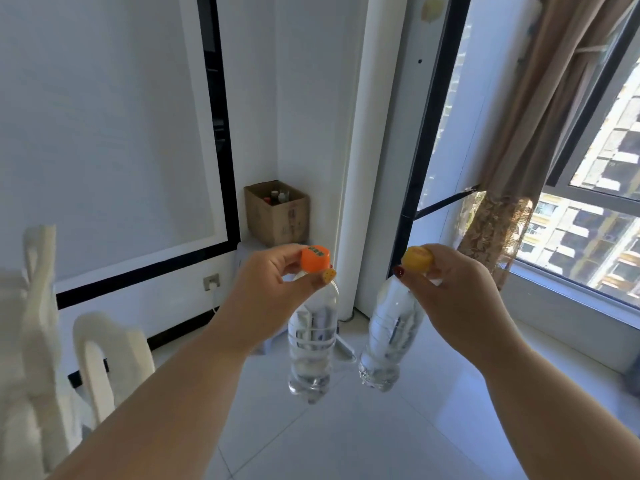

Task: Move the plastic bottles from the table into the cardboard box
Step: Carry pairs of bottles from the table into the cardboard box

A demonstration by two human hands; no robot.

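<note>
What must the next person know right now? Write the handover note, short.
Left hand: grip shut on the orange-cap bottle, pinched at the cap, hanging over the floor.
Right hand: grip shut on the yellow-cap bottle, held the same way.
Box: open, in the far corner by the wall, some bottles already inside.
Done: both bottles picked up.
Left: carry both to the box and drop them in. The table is out of view, so check it for more.

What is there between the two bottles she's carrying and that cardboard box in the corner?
In the head view, only bare white floor tiles lie between the two bottles and the cardboard box; the box sits on a low stand.
</note>
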